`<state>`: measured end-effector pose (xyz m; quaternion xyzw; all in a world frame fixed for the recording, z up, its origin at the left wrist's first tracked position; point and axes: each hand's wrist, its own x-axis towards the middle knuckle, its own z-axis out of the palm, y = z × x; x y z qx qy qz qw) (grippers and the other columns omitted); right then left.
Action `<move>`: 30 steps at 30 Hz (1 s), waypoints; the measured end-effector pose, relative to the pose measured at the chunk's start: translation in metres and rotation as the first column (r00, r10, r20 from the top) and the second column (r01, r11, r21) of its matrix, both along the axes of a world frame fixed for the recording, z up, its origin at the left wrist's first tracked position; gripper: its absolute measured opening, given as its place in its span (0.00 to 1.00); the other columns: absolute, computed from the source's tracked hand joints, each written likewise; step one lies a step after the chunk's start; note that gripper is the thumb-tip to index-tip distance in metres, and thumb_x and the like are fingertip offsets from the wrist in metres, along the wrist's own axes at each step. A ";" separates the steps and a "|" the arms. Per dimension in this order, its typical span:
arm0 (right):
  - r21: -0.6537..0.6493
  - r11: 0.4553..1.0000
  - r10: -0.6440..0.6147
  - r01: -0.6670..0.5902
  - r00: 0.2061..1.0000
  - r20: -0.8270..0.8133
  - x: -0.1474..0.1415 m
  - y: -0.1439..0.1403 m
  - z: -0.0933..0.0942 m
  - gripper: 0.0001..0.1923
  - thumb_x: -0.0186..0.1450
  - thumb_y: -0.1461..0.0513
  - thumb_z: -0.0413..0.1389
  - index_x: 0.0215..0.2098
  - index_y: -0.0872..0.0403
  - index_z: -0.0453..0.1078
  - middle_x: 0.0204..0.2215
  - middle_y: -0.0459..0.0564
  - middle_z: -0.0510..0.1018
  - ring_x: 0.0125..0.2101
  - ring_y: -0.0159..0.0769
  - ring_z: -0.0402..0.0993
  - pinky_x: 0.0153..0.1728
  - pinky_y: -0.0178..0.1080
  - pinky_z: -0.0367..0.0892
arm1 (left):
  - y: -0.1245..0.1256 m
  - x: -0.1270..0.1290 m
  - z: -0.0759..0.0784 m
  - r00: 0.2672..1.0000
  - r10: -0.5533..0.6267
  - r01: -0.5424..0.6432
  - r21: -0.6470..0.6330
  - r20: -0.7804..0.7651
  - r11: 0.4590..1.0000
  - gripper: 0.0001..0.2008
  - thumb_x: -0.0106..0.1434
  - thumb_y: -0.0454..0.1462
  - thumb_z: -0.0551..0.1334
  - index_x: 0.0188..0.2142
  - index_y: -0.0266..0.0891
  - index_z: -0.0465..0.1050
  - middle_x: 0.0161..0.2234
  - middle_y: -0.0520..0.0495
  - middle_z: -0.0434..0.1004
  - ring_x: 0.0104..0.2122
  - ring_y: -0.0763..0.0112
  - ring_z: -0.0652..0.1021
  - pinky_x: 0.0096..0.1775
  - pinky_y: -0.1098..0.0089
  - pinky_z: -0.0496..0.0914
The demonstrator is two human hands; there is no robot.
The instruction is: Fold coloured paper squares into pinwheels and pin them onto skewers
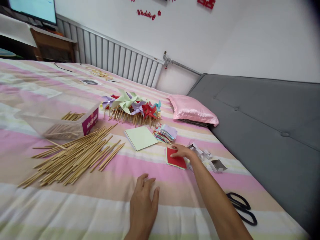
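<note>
On the striped bed (178,203), assembled pinwheels (126,103) stand grouped; loose sticks (80,155) and green paper (142,137) apparently remain unused — right hand (182,152) touches red paper (177,162), pinch unclear; left hand (143,204) empty, fingers loosely spread.

My feed is bright, the light soft and even; I can't pin down its source. A sheen shows on the pink pillow (192,108). Well left of it, the monitor (35,10) glows too pale to read. Right of it, darkness eats the frame's corners; nearer me, the bedding (100,216) looks soft and stretched.
</note>
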<state>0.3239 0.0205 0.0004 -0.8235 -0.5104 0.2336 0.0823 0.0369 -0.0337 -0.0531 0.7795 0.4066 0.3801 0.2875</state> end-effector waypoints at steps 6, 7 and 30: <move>-0.019 0.994 0.104 -0.105 0.994 -0.018 0.004 -0.004 0.000 0.27 0.49 0.62 0.67 0.48 0.52 0.70 0.48 0.51 0.76 0.46 0.43 0.72 0.48 0.41 0.66 | 0.000 0.000 -0.001 1.000 -0.003 0.003 -0.011 -0.012 1.000 0.12 0.62 0.38 0.55 0.42 0.39 0.73 0.49 0.38 0.69 0.40 0.60 0.78 0.39 0.60 0.74; -0.013 0.994 0.107 -0.107 0.994 -0.010 0.004 -0.006 0.000 0.27 0.49 0.62 0.66 0.48 0.51 0.71 0.48 0.51 0.76 0.47 0.44 0.72 0.48 0.41 0.66 | 0.000 0.000 -0.001 1.000 -0.009 0.009 -0.017 -0.017 1.000 0.12 0.62 0.38 0.55 0.43 0.39 0.73 0.49 0.38 0.69 0.40 0.61 0.78 0.39 0.60 0.74; 0.252 0.963 -0.106 0.096 0.994 0.027 -0.013 -0.023 0.038 0.03 0.52 0.65 0.58 0.22 0.54 0.74 0.23 0.48 0.80 0.27 0.36 0.74 0.28 0.33 0.63 | -0.001 0.000 0.003 1.000 -0.004 0.006 -0.092 0.018 0.996 0.13 0.61 0.39 0.56 0.42 0.39 0.74 0.49 0.38 0.68 0.40 0.60 0.77 0.40 0.58 0.74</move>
